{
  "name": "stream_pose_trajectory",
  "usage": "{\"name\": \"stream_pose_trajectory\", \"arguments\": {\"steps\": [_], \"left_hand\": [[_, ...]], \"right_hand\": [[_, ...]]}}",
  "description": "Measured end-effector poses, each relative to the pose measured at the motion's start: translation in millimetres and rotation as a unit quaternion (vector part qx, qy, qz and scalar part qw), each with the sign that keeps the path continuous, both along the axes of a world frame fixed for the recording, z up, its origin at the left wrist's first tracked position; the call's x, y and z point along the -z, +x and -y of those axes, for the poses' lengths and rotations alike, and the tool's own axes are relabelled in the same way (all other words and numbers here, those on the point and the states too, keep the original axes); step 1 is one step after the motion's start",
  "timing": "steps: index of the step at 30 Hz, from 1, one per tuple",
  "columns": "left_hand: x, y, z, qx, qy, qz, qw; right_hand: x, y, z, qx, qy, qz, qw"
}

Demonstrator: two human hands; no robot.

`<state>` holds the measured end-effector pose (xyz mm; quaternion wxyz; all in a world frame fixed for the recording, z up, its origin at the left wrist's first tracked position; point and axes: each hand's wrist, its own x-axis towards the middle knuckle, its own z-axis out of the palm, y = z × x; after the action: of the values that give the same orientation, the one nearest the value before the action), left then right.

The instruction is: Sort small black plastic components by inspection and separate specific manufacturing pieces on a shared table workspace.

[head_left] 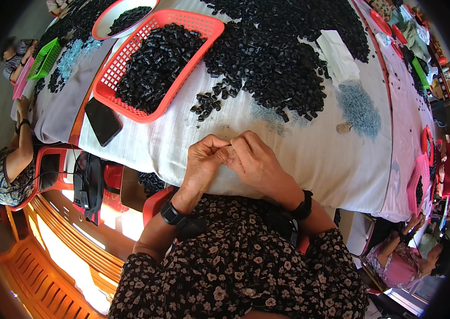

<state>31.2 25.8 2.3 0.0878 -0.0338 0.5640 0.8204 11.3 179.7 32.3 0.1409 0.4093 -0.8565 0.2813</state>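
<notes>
Work looks midway: left hand [203, 159] and right hand [259, 165] pinch closely together, seemingly on one tiny piece [229, 146], mostly hidden, over the cloth's [156, 149] near edge. Finished or not, I cannot tell: one red basket [110, 78], far left, holds countless black parts [156, 69]; countless more lie loose. One blue heap [362, 111], right; one phone [101, 122], left.

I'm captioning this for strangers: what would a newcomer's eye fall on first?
Probably the wide heap of small, glossy black pieces across the white tablecloth. Left of it stands the red, rectangular, perforated plastic basket of similar pieces. Nearer, the bare left hand and right hand meet.
</notes>
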Motion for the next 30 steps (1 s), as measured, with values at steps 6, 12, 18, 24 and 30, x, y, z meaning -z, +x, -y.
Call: {"name": "stream_pose_trajectory", "arguments": {"steps": [6,12,18,24,30], "left_hand": [[3.7,-2.5,-2.9,-0.033,0.046,0.014,0.998],[2.9,-2.0,-10.1,-0.048,0.029,0.014,0.998],[1.3,-4.5,-15.6,-0.056,-0.003,0.024,0.998],[7.6,-5.6,-19.9,-0.089,0.054,0.028,0.994],[8.8,-4.8,-18.8,-0.080,0.038,0.031,0.996]], "right_hand": [[2.6,2.0,10.9,0.059,-0.044,-0.016,0.997],[11.9,-3.0,10.9,0.050,-0.035,-0.022,0.998],[17.3,-6.0,14.2,0.059,-0.048,-0.007,0.997],[19.3,-7.0,15.1,0.119,-0.054,0.001,0.991],[26.9,-5.2,14.0,0.109,-0.016,-0.004,0.994]]}}
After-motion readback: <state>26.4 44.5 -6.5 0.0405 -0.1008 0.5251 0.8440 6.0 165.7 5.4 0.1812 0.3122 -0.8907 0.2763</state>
